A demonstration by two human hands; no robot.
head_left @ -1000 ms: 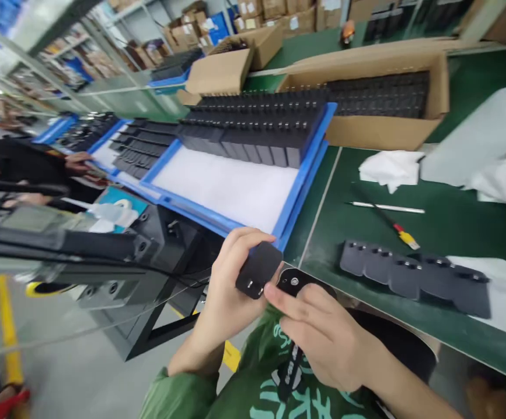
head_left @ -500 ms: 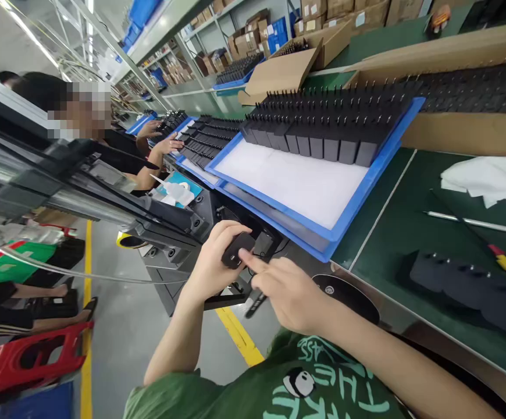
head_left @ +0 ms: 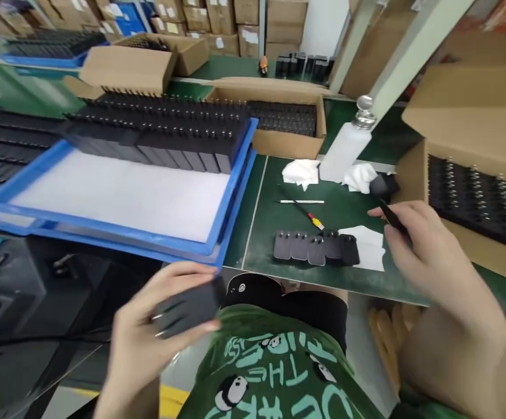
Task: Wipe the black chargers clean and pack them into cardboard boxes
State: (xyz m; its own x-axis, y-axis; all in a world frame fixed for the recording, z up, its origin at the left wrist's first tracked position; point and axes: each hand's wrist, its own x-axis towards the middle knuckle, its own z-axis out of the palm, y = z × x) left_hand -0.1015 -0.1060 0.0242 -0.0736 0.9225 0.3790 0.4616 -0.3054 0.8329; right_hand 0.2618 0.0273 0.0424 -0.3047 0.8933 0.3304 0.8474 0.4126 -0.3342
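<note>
My left hand (head_left: 148,326) grips a black power adapter (head_left: 192,308) at the near left, below the blue tray. Two metal pins show at the adapter's end by my palm. Out to the right, over the green table, my right hand (head_left: 423,244) is closed on a thin black tool (head_left: 394,220), which looks like tweezers. Its tip points up and left, towards a black block (head_left: 384,185) beside crumpled white tissue (head_left: 360,176). Between my hands, a row of black adapters (head_left: 316,249) lies on the table, its right end on a white sheet (head_left: 369,247).
The blue tray (head_left: 218,250) with white foam bears rows of black adapters (head_left: 157,134). Open cartons (head_left: 288,142) stand behind and at the right (head_left: 414,174). A white pump bottle (head_left: 344,151), a thin white stick (head_left: 300,202) and a yellow-ended cable (head_left: 316,222) are on the table.
My view has swung right to the table. My right hand has left the adapter and moved far right with the black tool. The adapter stays in my left hand, now lower and turned.
</note>
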